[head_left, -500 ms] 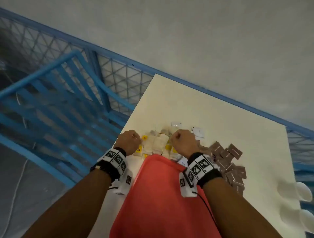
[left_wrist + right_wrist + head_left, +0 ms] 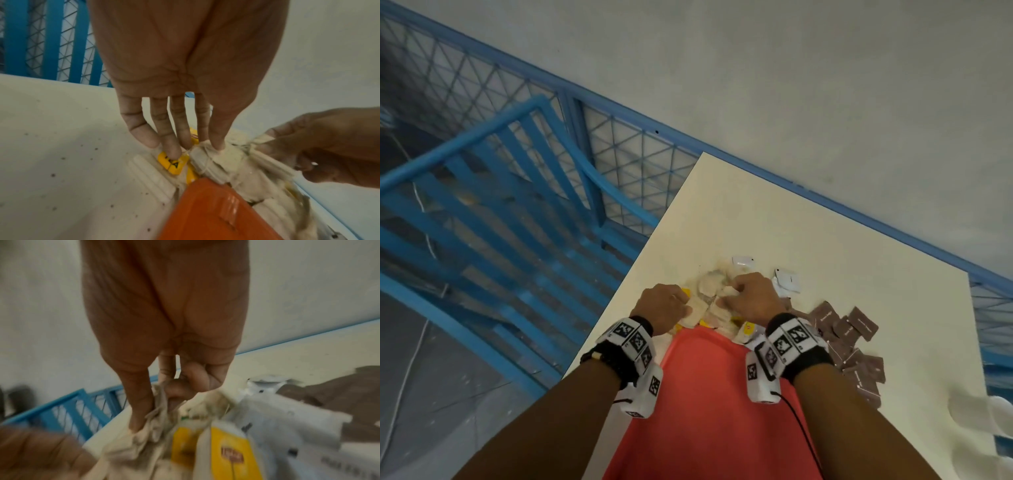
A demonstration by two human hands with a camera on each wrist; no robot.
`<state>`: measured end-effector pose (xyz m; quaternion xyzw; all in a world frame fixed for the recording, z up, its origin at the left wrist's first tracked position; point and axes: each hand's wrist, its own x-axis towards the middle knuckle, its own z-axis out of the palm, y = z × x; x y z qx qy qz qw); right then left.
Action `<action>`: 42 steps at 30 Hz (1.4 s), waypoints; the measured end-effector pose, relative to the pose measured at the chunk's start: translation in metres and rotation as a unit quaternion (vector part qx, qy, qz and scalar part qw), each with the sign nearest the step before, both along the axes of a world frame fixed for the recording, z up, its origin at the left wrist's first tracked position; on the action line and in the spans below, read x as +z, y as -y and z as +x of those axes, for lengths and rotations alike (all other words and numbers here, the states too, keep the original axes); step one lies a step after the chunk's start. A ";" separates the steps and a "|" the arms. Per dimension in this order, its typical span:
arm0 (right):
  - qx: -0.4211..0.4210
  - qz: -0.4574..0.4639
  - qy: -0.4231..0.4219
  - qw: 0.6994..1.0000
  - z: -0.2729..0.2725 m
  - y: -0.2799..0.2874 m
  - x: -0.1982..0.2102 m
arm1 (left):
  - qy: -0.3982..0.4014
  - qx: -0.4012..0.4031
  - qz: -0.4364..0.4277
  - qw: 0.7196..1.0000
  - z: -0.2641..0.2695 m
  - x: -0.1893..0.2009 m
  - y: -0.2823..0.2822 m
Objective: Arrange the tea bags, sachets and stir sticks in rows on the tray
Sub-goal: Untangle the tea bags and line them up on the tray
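A heap of beige tea bags [image 2: 709, 298] with yellow tags lies on the white table just past the far end of the red tray [image 2: 705, 394]. My left hand [image 2: 205, 144] is on the heap's left side. Its thumb and index finger pinch the top of a tea bag [image 2: 218, 155], and another finger presses a yellow tag [image 2: 173, 162]. My right hand [image 2: 156, 412] pinches the crumpled paper of another tea bag [image 2: 158, 423] on the heap's right side. The tray [image 2: 216, 211] has nothing on the part that shows.
Brown sachets [image 2: 852, 339] are scattered right of the tray, and white sachets [image 2: 787, 279] lie beyond my right hand. Long white ridged packets [image 2: 152, 177] sit by the tray's left corner. White cups [image 2: 989, 414] stand at the right edge. A blue railing [image 2: 517, 192] borders the table's left side.
My left hand has moved right onto the tea bags, closer to my right hand. The right hand stays on the heap.
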<state>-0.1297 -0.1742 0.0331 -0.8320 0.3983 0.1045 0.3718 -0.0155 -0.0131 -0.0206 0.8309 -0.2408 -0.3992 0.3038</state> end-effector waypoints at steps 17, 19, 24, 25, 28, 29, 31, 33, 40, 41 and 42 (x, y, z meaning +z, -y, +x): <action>-0.155 0.073 0.142 0.975 -0.050 0.045 0.059 | -0.006 0.045 -0.117 0.992 0.014 0.025 -0.003; -0.158 0.072 0.158 0.972 -0.047 0.041 0.066 | -0.048 0.062 -0.145 0.986 0.009 0.038 0.001; -0.130 0.082 0.204 0.967 -0.049 0.022 0.094 | -0.262 0.162 -0.183 0.934 -0.021 0.067 0.004; -0.129 0.070 0.219 0.965 -0.050 0.014 0.098 | -0.308 0.188 -0.194 0.912 -0.030 0.072 0.004; -0.065 -0.101 0.260 0.958 -0.057 -0.022 0.095 | -0.464 0.244 -0.228 0.820 -0.060 0.089 0.008; -0.028 -0.160 0.271 0.949 -0.061 -0.038 0.091 | -0.517 0.246 -0.246 0.782 -0.069 0.094 0.009; 0.050 -0.197 0.266 0.942 -0.071 -0.068 0.081 | -0.607 0.238 -0.287 0.702 -0.084 0.100 0.009; 0.118 -0.172 0.233 0.950 -0.089 -0.091 0.073 | -0.651 0.239 -0.288 0.660 -0.093 0.103 0.008; 0.179 -0.067 0.266 0.945 -0.161 -0.102 0.118 | -0.589 0.201 -0.276 0.733 -0.131 0.113 -0.018; 0.127 -0.060 0.284 0.948 -0.171 -0.095 0.123 | -0.577 0.192 -0.273 0.746 -0.135 0.116 -0.021; 0.071 -0.059 0.298 0.950 -0.180 -0.089 0.126 | -0.571 0.183 -0.270 0.753 -0.139 0.120 -0.025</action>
